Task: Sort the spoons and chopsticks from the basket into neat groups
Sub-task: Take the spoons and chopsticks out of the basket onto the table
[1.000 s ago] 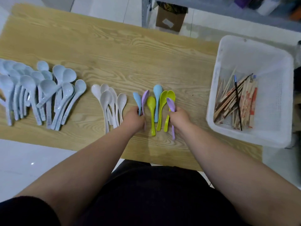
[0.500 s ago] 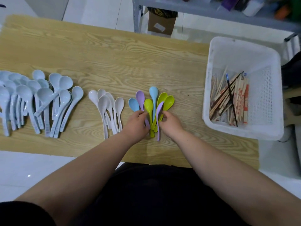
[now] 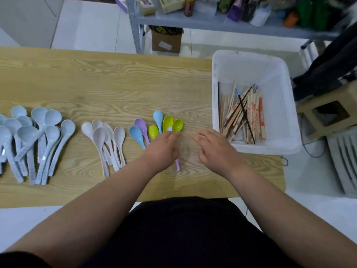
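1. Wooden table (image 3: 116, 84): pale grain, set on a white tiled floor (image 3: 87, 26).
2. Left hand (image 3: 162, 149): fingers curled over the handles of the coloured spoons (image 3: 167, 121), whose bowls fan out just beyond the fingertips.
3. Right hand (image 3: 216, 149): fingers spread and relaxed, holding nothing.
4. White basket (image 3: 249, 55): just right of the right fingers, holding chopsticks (image 3: 249, 113).
5. White spoons (image 3: 100, 136), then pale blue spoons (image 3: 38, 132): left of the left fingers.
6. Metal shelf (image 3: 193, 24) and cardboard box (image 3: 167, 41): well beyond the fingers.
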The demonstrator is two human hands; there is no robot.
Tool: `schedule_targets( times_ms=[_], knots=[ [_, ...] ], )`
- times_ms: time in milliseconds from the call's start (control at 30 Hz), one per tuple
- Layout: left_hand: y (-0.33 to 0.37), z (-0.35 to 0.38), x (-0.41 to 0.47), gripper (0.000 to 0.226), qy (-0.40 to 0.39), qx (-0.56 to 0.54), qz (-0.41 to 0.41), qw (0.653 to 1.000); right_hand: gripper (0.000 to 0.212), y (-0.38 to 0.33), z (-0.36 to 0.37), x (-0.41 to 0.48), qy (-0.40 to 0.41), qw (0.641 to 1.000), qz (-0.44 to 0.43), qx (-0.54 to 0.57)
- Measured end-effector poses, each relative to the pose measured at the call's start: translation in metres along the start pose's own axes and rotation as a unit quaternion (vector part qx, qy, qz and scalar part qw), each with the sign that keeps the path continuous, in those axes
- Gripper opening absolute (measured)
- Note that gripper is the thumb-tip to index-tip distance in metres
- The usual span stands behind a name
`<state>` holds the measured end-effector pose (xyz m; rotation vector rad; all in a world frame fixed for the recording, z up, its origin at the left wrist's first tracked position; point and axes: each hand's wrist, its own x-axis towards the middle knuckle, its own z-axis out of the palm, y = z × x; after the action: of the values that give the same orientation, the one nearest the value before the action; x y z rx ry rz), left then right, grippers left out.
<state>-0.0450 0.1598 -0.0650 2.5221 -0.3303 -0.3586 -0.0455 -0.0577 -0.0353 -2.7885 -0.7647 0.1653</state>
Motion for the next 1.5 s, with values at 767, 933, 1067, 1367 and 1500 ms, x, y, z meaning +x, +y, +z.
schedule_targets(
  times_ms=[767,933,1067,1367,1500],
  knots=[
    [0.175,0.098,0.039,0.104,-0.005,0.04,-0.144,0.989,0.072,0.225,-0.039,-0.148,-0.141,0.981,0.126,-0.031],
    [0.184,0.107,0.027,0.104,0.004,0.036,-0.137,0.99,0.076,0.227,-0.036,-0.162,-0.152,0.979,0.13,-0.022],
    [0.184,0.102,0.029,0.105,0.004,0.074,-0.094,0.993,0.075,0.221,-0.038,-0.165,-0.16,0.976,0.15,-0.017],
    [0.18,0.11,0.041,0.095,-0.031,0.109,0.021,0.993,0.075,0.219,-0.041,-0.174,-0.161,0.97,0.18,-0.032],
    [0.179,0.109,0.041,0.095,-0.035,0.113,0.024,0.993,0.074,0.22,-0.039,-0.174,-0.163,0.971,0.173,-0.026]
  ],
)
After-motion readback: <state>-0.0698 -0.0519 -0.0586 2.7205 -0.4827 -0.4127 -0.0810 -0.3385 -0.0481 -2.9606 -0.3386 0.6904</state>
